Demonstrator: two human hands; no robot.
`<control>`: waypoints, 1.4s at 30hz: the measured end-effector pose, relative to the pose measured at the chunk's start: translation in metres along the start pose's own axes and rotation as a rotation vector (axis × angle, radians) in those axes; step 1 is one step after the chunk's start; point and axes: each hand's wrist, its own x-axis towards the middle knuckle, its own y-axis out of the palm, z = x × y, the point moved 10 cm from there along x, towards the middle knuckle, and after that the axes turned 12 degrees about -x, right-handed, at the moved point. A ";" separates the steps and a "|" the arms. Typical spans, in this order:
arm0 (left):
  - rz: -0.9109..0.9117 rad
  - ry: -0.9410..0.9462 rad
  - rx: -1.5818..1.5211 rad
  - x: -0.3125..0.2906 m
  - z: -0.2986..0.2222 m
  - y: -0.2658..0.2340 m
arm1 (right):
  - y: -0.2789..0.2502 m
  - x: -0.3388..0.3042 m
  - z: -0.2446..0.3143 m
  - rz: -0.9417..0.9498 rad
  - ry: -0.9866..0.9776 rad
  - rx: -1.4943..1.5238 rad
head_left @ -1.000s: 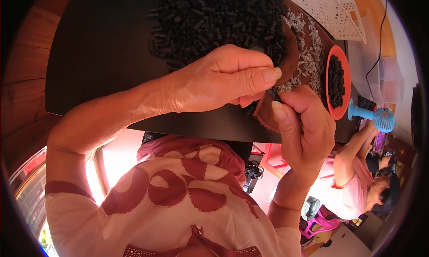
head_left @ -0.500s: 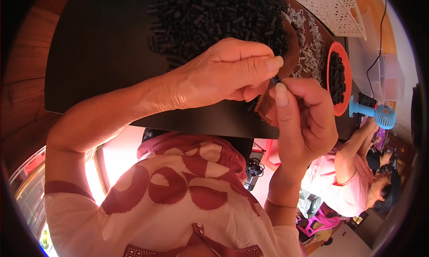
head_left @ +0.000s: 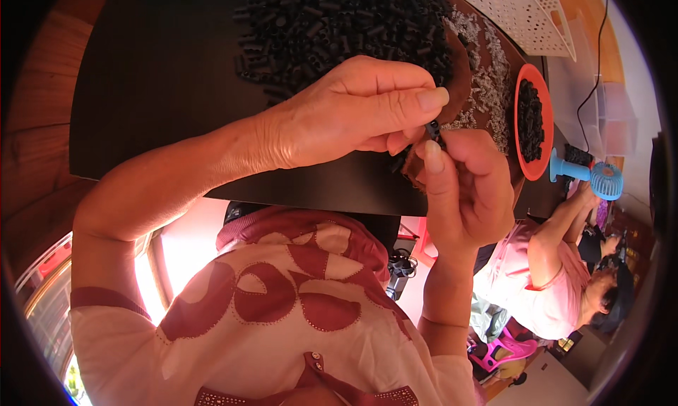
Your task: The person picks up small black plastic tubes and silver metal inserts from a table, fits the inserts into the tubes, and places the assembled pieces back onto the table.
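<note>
In front of my chest, over the near edge of the dark table, my hands meet at a small black tube-like piece [head_left: 433,130]. My left hand [head_left: 371,109] is closed, its thumb pressed against the bent fingers beside the upper end of the piece. Thumb and index finger of my right hand [head_left: 472,183] pinch the lower end. The fingers cover much of the piece. Behind my left hand lies a large heap of short black tubes [head_left: 346,35]. Small clear pieces [head_left: 492,88] are scattered to its right on a brown surface.
An orange bowl [head_left: 548,141] with black pieces stands at the right, near a blue handheld fan [head_left: 606,181]. A white perforated basket [head_left: 519,14] is at the far right. Another person in pink [head_left: 540,286] sits to my right. The dark table [head_left: 155,88] extends leftward.
My right hand has shifted slightly left and down, and more of the black piece shows between the hands. My left hand has barely moved.
</note>
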 end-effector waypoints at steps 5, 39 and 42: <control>-0.040 0.059 -0.020 0.003 0.002 -0.003 | -0.001 -0.002 0.001 -0.100 -0.014 0.016; -0.077 -0.228 -0.168 -0.002 0.020 0.002 | 0.005 0.015 -0.002 -0.045 -0.160 0.068; -0.045 -0.254 -0.152 -0.002 0.022 0.005 | -0.009 0.012 0.001 -0.051 -0.261 0.044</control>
